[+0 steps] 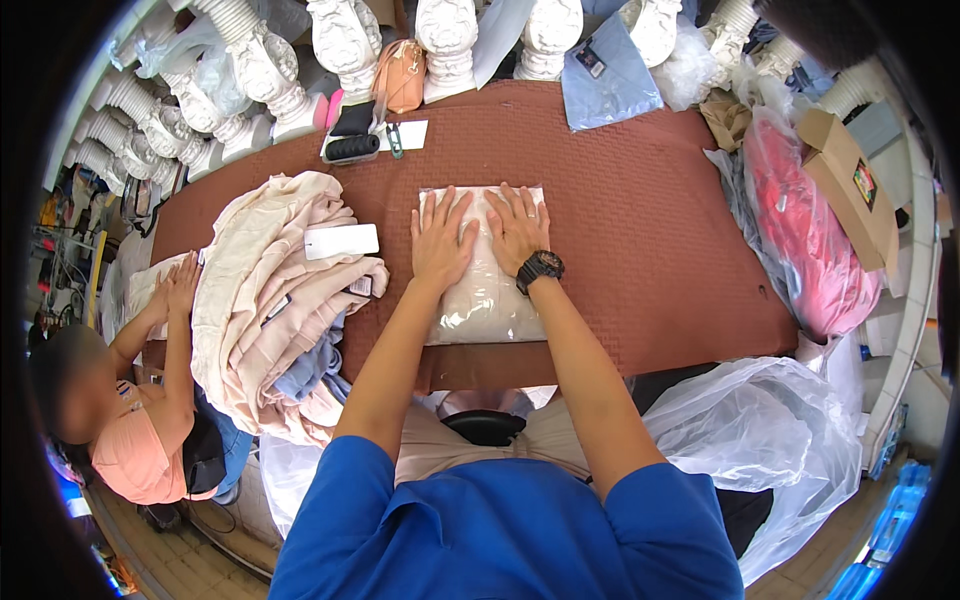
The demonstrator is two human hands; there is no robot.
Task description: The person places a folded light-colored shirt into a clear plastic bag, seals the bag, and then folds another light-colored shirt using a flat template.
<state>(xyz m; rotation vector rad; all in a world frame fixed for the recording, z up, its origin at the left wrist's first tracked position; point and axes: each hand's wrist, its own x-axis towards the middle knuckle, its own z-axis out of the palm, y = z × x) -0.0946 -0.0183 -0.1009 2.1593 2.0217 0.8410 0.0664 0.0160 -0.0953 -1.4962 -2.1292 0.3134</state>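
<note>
A folded beige garment in a clear plastic bag (487, 300) lies flat near the front edge of the table. My left hand (440, 240) rests flat on its upper left part, fingers stretched toward the far edge. Beside it, my right hand (517, 230) presses flat on the upper right part, fingers spread, with a black watch (540, 268) on the wrist. Neither hand grips anything. To the left is a heap of beige garments (270, 250), with a blank white tag (341, 241) on top and some blue cloth under it.
A brown textured cover (640, 230) lies over the table. White balusters (445, 45) line the back, where a bagged blue shirt (610, 75) and an orange pouch (400, 75) lie. Bagged red cloth (805, 220) is at right. A co-worker (145, 430) works at left.
</note>
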